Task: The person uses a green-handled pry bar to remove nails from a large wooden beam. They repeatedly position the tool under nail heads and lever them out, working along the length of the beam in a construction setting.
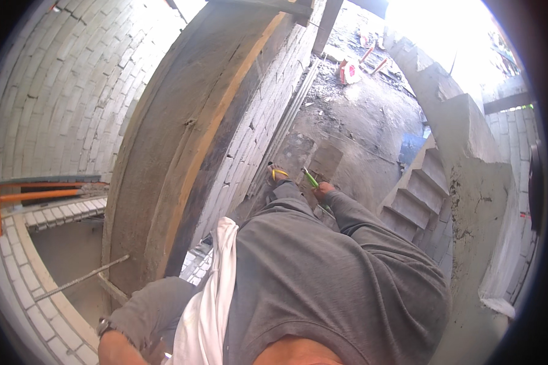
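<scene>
My right hand [324,191], at the end of a grey sleeve, is closed round a tool with a green handle [311,179]. A small metal end points away from me, and a bit of green shows behind the hand; its exact kind is too small to make out. Below it, my foot in a sandal with a yellow strap [279,174] stands on the grey ground. My left arm [119,349] bends at the lower left edge, and its hand does not show. A white cloth [216,286] hangs down the left side of my grey shirt.
A long timber-edged concrete beam [164,134] runs along my left, beside a block wall [249,143]. Concrete stairs [417,194] and a stepped concrete edge [478,201] rise on the right. Farther ahead lies a red and white bag [349,72]. Orange pipes [39,196] and a rod [82,278] are at left.
</scene>
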Tool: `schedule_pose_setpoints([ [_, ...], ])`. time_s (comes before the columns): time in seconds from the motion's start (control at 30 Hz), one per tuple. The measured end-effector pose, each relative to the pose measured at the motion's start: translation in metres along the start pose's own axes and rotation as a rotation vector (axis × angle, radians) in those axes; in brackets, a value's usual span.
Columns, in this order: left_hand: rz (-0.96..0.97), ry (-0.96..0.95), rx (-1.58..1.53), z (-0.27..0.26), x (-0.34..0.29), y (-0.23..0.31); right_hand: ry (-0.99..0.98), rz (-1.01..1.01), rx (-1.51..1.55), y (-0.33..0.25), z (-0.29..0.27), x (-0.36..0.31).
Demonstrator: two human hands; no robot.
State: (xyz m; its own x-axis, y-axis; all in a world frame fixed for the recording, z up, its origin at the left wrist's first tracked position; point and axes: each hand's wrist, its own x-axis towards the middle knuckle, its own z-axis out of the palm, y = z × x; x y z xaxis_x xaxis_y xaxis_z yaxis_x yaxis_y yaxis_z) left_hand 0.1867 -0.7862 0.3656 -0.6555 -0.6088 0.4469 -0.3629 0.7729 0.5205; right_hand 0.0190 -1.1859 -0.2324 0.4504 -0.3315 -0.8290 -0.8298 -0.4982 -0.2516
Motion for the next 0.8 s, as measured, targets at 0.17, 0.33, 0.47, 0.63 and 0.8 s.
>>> schedule_pose_setpoints([
  [0.17, -0.126, 0.009, 0.047, 0.024, 0.050, 0.061, 0.049, -0.040, -0.036, -0.014, -0.005, 0.030],
  [0.33, -0.129, 0.035, 0.080, 0.029, 0.069, 0.065, 0.002, -0.161, -0.007, -0.039, -0.004, 0.049],
  [0.47, -0.140, 0.055, 0.112, 0.026, 0.077, 0.061, -0.011, -0.181, 0.029, -0.058, -0.003, 0.042],
  [0.63, -0.146, 0.131, 0.209, 0.026, 0.078, 0.054, 0.020, -0.205, -0.127, -0.065, 0.002, 0.028],
  [0.8, -0.197, 0.450, 0.480, 0.046, 0.056, 0.015, -0.119, -0.081, -0.004, -0.052, 0.015, 0.026],
])
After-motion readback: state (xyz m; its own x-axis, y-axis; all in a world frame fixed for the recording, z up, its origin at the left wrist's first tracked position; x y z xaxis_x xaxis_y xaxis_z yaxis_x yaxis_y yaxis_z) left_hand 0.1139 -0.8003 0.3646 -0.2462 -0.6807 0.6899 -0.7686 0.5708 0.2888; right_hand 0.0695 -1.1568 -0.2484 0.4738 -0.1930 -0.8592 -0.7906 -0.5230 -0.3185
